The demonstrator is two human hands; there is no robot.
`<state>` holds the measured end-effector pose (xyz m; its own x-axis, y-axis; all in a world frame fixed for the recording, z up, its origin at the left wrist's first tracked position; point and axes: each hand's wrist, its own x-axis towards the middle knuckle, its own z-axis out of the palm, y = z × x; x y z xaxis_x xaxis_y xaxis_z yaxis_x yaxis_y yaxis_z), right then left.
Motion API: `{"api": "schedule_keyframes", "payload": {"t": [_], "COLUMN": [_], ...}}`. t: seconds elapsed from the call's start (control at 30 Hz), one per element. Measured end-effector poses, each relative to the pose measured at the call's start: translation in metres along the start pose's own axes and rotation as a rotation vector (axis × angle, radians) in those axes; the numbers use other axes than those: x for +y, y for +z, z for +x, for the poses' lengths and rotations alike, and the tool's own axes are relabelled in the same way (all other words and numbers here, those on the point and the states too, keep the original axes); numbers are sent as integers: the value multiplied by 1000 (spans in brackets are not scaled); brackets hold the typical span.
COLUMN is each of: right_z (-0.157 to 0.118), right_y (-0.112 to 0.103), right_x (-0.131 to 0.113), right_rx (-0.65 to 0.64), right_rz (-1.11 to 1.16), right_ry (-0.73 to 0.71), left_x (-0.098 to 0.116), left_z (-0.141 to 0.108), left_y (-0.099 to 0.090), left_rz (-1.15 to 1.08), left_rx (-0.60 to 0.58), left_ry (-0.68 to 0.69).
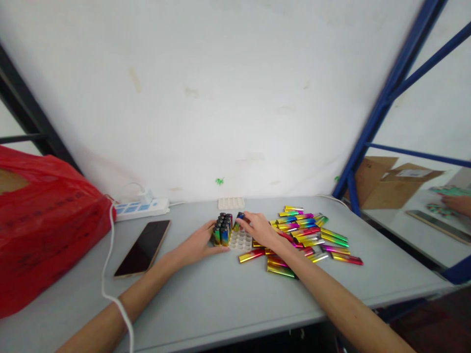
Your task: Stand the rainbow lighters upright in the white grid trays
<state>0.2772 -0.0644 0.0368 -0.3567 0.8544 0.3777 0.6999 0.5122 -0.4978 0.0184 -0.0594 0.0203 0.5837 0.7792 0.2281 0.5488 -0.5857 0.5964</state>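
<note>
Head view: what is the grey table [206, 309] carrying?

At centre right, shiny lighters [308, 231] are lying piled; at centre, a white tray [241, 244] is holding upright lighters [222, 230], its right cells [243, 236] showing bare.

And the hands?

Left hand [200, 241] is curving beside these; gripping or not, I cannot tell. Right hand [258, 226] is pinching one tilted lighter [238, 222] by the tray's far side.

I judge it is placing; the next move is needing a bare cell, well aligned.
</note>
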Motion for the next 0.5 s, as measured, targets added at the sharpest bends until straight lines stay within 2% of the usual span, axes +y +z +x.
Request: {"api": "schedule_keyframes", "payload": {"t": [0.23,0.5], "right_z": [6,2], "right_y": [-1,8], "right_x": [3,-9], "right_rx": [-47,-170], "right_rz": [-202,-365], "right_ry": [-52,-60], "left_x": [2,-3], "left_z": [0,0], "left_y": [0,1], "left_rz": [14,46], "left_rx": [3,-1], "left_ry": [-28,-3]}}
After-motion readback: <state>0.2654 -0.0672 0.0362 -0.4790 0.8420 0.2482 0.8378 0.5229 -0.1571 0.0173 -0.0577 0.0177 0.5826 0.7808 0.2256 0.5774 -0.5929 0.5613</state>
